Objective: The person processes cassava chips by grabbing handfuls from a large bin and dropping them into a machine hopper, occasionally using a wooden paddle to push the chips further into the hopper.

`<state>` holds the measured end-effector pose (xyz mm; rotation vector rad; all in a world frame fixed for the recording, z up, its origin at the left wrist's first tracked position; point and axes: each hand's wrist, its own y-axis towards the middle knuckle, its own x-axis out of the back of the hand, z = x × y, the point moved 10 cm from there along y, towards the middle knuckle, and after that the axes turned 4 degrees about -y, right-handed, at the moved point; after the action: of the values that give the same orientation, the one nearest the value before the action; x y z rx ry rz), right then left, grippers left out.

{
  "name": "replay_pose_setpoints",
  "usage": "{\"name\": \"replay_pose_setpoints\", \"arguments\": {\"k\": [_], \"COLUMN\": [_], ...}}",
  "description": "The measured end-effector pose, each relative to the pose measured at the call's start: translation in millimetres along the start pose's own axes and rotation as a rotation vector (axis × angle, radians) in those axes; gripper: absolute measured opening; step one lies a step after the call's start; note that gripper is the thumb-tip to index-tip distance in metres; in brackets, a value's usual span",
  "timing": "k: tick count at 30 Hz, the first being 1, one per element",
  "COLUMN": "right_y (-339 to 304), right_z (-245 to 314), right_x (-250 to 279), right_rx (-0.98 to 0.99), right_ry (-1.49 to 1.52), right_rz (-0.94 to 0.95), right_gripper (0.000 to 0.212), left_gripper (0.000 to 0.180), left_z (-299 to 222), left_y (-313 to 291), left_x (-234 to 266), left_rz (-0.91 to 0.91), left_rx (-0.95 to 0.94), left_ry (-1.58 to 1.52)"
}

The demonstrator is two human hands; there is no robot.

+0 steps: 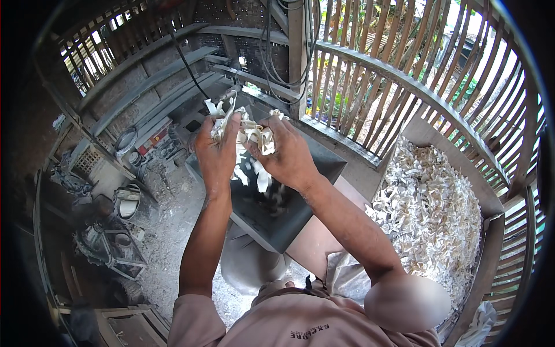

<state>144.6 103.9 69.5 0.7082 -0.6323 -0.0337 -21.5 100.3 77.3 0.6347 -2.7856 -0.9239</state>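
slatted wall (399, 79), dusty floor (167, 231); left grip (217, 157), right grip (289, 157) half-curled round pale strips (267, 143) over hopper (283, 230)

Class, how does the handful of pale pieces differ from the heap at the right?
The handful is small; the heap is far larger. The handful is raised in the left hand and right hand above a dark bin; the heap lies at the right beside the slatted wall. Both consist of pale, thin, irregular pieces.
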Motion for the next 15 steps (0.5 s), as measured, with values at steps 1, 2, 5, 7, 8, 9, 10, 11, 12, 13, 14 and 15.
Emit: {"name": "replay_pose_setpoints", "arguments": {"k": [1, 2, 5, 7, 8, 9, 10, 11, 12, 13, 14, 15], "right_y": [0.0, 0.0, 0.3, 0.0, -0.4, -0.6, -0.6, -0.6, -0.6, -0.6, -0.7, -0.8], "right_z": [0.4, 0.1, -2.0, -3.7, -1.9, -0.2, -1.4, -2.8, -4.5, -4.7, -4.0, -2.9], "right_x": [0.3, 0.0, -1.2, -2.9, -2.5, -2.0, -2.1, -2.6, -3.2, -3.9, -4.0, -3.7], "right_rx": [0.0, -0.017, -0.047, -0.063, -0.045, -0.028, -0.03, -0.036, -0.041, -0.041, -0.023, -0.006], "right_ry": [0.0, -0.021, -0.061, -0.08, -0.084, -0.088, -0.086, -0.081, -0.076, -0.075, -0.081, -0.087], "right_rz": [0.002, 0.014, 0.047, 0.067, 0.059, 0.05, 0.051, 0.057, 0.064, 0.064, 0.057, 0.05], "right_gripper": [0.045, 0.045, 0.046, 0.047, 0.047, 0.047, 0.047, 0.046, 0.046, 0.046, 0.046, 0.046], "left_gripper": [0.034, 0.034, 0.032, 0.03, 0.03, 0.031, 0.031, 0.03, 0.03, 0.03, 0.031, 0.031], "left_z": [1.4, 3.8, 4.2, 1.9, -0.2, -1.4, 0.0, -2.5, -5.3, -6.6, -8.8, -9.8], "left_y": [0.0, 0.0, 0.3, 0.1, -0.2, -0.3, 0.0, 0.6, 0.6, 0.2, -0.5, -1.0], "left_x": [-0.1, -1.2, -2.4, -3.9, -4.4, -4.7, -5.9, -6.7, -7.7, -6.8, -7.4, -8.2], "left_rz": [-0.001, 0.008, 0.03, 0.045, 0.044, 0.044, 0.046, 0.042, 0.039, 0.038, 0.052, 0.065], "left_rx": [0.001, 0.009, 0.002, -0.011, -0.014, -0.017, -0.015, -0.057, -0.099, -0.099, -0.097, -0.096], "left_ry": [0.0, -0.012, 0.022, 0.069, 0.039, 0.008, 0.01, 0.032, 0.054, 0.055, 0.058, 0.06]}}
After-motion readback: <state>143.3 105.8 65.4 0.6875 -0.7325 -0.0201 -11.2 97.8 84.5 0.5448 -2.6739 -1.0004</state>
